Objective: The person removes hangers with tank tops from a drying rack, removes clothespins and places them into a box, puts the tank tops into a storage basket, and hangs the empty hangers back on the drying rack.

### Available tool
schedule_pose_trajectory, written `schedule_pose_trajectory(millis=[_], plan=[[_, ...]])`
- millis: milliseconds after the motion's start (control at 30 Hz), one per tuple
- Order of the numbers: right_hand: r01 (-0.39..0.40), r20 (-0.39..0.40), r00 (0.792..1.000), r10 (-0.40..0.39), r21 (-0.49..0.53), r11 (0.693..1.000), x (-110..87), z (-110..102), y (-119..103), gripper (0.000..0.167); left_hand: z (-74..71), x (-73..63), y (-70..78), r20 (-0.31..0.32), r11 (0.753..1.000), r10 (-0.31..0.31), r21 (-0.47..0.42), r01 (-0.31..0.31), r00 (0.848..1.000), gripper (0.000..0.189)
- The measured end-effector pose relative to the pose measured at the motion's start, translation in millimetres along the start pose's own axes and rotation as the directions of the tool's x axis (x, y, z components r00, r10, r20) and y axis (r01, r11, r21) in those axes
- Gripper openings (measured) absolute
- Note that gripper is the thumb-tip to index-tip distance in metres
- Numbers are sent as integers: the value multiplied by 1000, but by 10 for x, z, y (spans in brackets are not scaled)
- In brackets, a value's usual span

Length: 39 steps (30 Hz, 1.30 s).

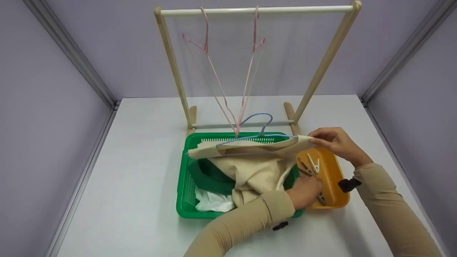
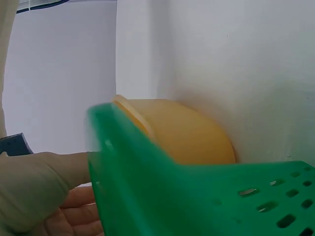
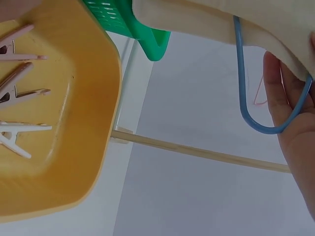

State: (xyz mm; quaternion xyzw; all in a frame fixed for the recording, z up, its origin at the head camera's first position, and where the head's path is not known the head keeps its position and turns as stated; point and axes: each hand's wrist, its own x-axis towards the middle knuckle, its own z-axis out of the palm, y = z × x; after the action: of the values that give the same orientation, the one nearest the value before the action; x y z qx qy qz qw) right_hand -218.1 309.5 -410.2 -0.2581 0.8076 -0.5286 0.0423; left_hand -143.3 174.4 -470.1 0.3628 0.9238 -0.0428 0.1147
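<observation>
A beige garment (image 1: 257,171) is spread along a blue hanger (image 1: 262,134) over the green basket (image 1: 181,192). My right hand (image 1: 334,142) pinches the garment's right top corner at the hanger's end, thumb toward me. In the right wrist view, the blue hanger (image 3: 242,83) curves in front of that hand's fingers. My left hand (image 1: 306,191) reaches over the basket's right side into the orange bin (image 1: 335,192), among the clothespins (image 1: 314,164). Its fingertips are hidden in the head view, and I cannot tell whether they grip a clothespin. The left wrist view shows its fingers (image 2: 81,216) behind the green rim.
Dark green cloth (image 1: 210,178) and white cloth (image 1: 214,200) lie in the green basket. Behind it stands a wooden rack with a white rail (image 1: 303,9), from which two pink hangers (image 1: 206,46) hang. Grey-lilac walls (image 1: 46,117) enclose the white table (image 1: 142,160).
</observation>
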Motion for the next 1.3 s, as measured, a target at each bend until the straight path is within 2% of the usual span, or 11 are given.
schedule_pose_trajectory(millis=[200,433,633,700,833,967,1100,1300], plan=[[-4,0,1000,4,-8,1000,1,9,-7,13,4,4,-52,22,998,27,-61,-26,999,16],[1,8,1000,-1,-12,1000,-7,4,15,13,-71,-35,-108,46,980,83,-185,-74,995,20],[-10,-6,1000,10,3,1000,-23,11,17,14,-120,-115,-107,40,971,91,-223,-80,995,7],[-8,-9,1000,9,19,1000,-32,16,21,14,-141,-158,-111,24,967,95,-238,-86,995,4],[-4,-9,1000,4,40,999,-43,23,25,14,-214,-284,-131,-35,963,125,-238,-129,992,9],[-9,-14,1000,9,31,999,-46,24,5,14,-307,-435,-144,-102,953,192,-217,-211,976,15],[-23,-25,999,23,13,1000,-46,20,-15,14,-407,-558,-173,-147,931,240,-245,-271,960,18],[-12,-29,1000,13,41,999,-54,42,-24,14,-481,-705,-321,-176,910,220,-318,-267,960,26]])
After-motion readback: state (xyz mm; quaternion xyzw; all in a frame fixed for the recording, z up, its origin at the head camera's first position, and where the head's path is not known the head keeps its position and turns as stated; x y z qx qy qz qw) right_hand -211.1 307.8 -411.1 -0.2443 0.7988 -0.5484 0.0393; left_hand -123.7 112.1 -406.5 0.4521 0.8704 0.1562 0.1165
